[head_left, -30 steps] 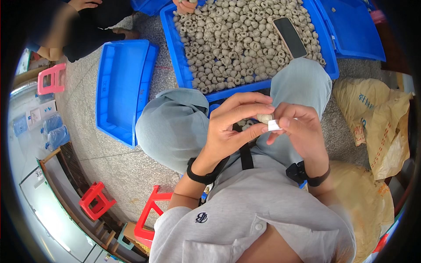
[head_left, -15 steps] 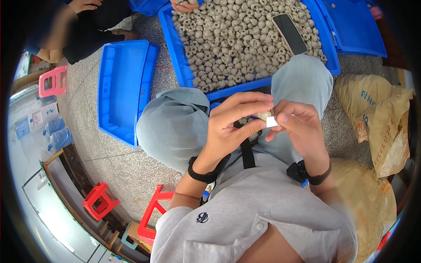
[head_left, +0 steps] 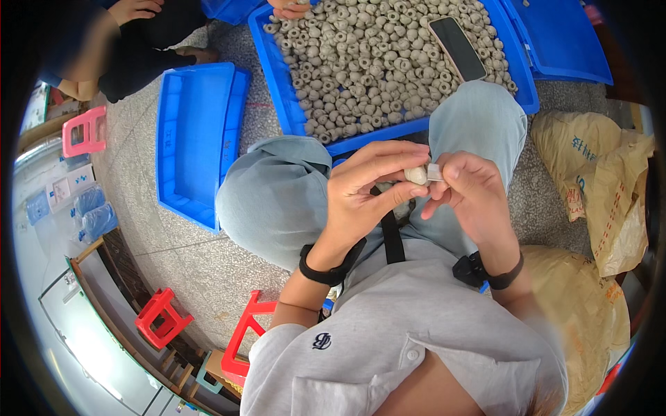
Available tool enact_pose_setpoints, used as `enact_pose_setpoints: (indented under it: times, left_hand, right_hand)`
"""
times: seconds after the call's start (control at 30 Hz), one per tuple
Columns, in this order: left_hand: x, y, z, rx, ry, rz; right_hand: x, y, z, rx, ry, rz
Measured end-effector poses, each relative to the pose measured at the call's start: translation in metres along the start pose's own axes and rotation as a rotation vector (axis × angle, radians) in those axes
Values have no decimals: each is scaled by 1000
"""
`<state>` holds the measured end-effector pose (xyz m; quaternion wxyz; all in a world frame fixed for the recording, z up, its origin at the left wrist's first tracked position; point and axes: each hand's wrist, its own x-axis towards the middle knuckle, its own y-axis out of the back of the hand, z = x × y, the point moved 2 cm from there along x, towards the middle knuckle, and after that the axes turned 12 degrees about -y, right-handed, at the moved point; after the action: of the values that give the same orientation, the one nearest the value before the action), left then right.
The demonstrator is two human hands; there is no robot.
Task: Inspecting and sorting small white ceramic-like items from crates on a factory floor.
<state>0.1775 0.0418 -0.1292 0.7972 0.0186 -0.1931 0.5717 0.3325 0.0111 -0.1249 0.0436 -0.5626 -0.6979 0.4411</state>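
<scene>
Small pale ring-shaped piece (head_left: 416, 175) pinched in left hand (head_left: 364, 197) fingertips above the lap, right hand (head_left: 472, 194) pinching a small white tool (head_left: 434, 172) against it, blue tray (head_left: 286, 83) of grey rings (head_left: 368, 62) just beyond, dark phone (head_left: 456, 48) lying on them, empty blue tray (head_left: 194, 139) further left.

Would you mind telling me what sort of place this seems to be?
Probably a small workshop for hand-sorting or finishing parts: a blue crate heaped with grey ring-shaped pieces, an empty blue tray on the stone floor, low plastic stools, and filled sacks.
</scene>
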Motion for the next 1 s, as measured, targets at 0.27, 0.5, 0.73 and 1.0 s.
enact_pose_setpoints:
  times: [0.27,0.5,0.73,1.0]
  left_hand:
    - [-3,0,-2,-45,-31,7]
    - [-3,-1,-4,-4,-42,-9]
    - [0,-1,-4,-17,-71,-22]
    - [0,-8,-7,-48,-47,15]
  right_hand:
    - [-2,7,-5,42,51,91]
    - [-2,6,-9,-38,51,70]
    - [5,5,-6,-2,-33,5]
    - [-22,30,-33,192,267,-100]
